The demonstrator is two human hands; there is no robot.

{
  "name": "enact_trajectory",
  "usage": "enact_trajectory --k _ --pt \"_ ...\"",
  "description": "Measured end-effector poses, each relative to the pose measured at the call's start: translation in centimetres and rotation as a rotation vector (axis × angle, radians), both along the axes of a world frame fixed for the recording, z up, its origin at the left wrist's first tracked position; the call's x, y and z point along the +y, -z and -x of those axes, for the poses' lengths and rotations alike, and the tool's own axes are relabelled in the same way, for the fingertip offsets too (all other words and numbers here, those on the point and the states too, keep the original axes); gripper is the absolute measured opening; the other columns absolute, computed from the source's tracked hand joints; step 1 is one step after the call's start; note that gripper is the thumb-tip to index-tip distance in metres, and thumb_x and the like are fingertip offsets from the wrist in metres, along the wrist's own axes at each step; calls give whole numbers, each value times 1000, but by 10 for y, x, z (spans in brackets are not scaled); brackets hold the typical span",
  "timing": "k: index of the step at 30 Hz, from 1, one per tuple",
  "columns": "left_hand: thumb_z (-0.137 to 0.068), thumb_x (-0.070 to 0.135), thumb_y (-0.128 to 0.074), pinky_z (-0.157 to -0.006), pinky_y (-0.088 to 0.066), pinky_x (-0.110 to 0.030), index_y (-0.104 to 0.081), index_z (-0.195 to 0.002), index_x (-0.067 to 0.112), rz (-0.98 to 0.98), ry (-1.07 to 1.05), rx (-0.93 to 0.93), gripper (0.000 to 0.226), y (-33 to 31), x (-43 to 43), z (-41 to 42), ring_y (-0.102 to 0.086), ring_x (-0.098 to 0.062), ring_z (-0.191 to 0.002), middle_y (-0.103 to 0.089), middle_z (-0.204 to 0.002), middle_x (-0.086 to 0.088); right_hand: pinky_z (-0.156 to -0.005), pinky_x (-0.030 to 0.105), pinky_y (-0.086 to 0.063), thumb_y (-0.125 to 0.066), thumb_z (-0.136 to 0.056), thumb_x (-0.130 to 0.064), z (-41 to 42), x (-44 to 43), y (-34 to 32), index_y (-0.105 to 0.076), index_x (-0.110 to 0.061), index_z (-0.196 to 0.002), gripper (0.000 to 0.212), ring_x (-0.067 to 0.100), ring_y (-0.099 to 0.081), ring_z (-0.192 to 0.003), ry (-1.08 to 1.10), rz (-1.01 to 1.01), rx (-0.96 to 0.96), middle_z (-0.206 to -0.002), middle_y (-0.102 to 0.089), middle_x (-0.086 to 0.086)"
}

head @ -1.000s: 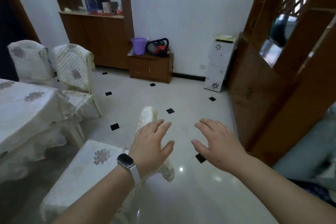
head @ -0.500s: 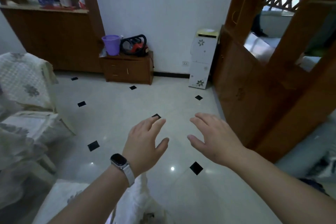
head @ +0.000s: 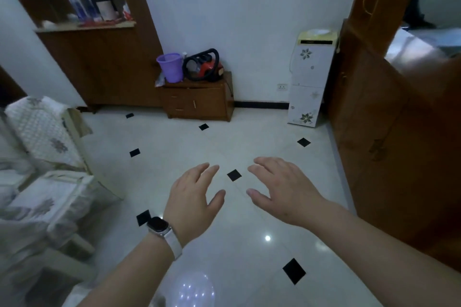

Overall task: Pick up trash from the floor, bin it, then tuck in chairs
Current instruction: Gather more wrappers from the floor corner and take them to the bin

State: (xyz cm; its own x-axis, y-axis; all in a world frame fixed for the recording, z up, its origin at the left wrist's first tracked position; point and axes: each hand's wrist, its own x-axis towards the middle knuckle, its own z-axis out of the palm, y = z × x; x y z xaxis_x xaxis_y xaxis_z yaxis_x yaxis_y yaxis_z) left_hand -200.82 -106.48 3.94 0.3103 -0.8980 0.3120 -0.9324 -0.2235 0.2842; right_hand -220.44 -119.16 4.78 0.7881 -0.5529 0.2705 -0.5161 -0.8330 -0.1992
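Currently two hands over the floor (head: 249,244): left hand (head: 193,203) and right hand (head: 284,194), fingers spread, empty. One covered chair (head: 47,137) at left edge. One purple bucket (head: 170,67) on one low cabinet (head: 199,102). No trash discernible.

White floor (head: 174,157) with black diamond insets; purple bucket (head: 170,67); brown cabinet (head: 199,99); white quilted chair cover (head: 45,132) (grey flower print).
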Motion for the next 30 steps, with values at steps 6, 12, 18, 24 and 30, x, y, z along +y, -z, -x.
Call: enact_trajectory --k 6,12,18,24,30 --pt "-85 51 -47 -97 -49 -46 -56 -134 21 -16 -58 -24 58 -4 -74 -11 -57 -27 -119 -60 -132 -5 -92 40 -46 -41 -87 -53 -20 -101 -6 -61 -18 -119 51 26 -56 -116 -62 11 -21 -127 -60 4" --pt "-86 51 -46 -99 -47 -47 -55 -134 22 -44 -93 -79 57 -4 -128 -58 -56 -28 -120 -59 -133 -4 -89 40 -49 -42 -86 -52 -70 -165 3 -62 -17 -117 51 27 -58 -112 -119 45 -20 -125 -62 6" --pt "-86 48 -47 -97 -48 -47 -56 -131 21 -47 -58 -131 54 13 -188 -128 -57 -31 -118 -60 -131 -6 -88 37 -49 -44 -85 -52 -144 -229 14 -63 -19 -117 49 25 -59 -111 -143 104 11 -123 -62 4" --pt "-87 47 -47 -97 -47 -48 -56 -129 22 -25 -31 -124 50 22 -270 -230 -56 -32 -120 -61 -130 -7 -94 39 -46 -42 -89 -53 -241 -306 4 -59 -20 -126 53 25 -56 -117 -146 138 115 -128 -60 3" --pt "-87 49 -43 -98 -47 -47 -57 -131 23 -39 -20 -193 52 5 -330 -325 -56 -28 -122 -61 -131 -6 -95 40 -45 -42 -89 -53 -343 -361 -19 -59 -19 -127 54 27 -56 -116 -167 217 103 -128 -60 4"
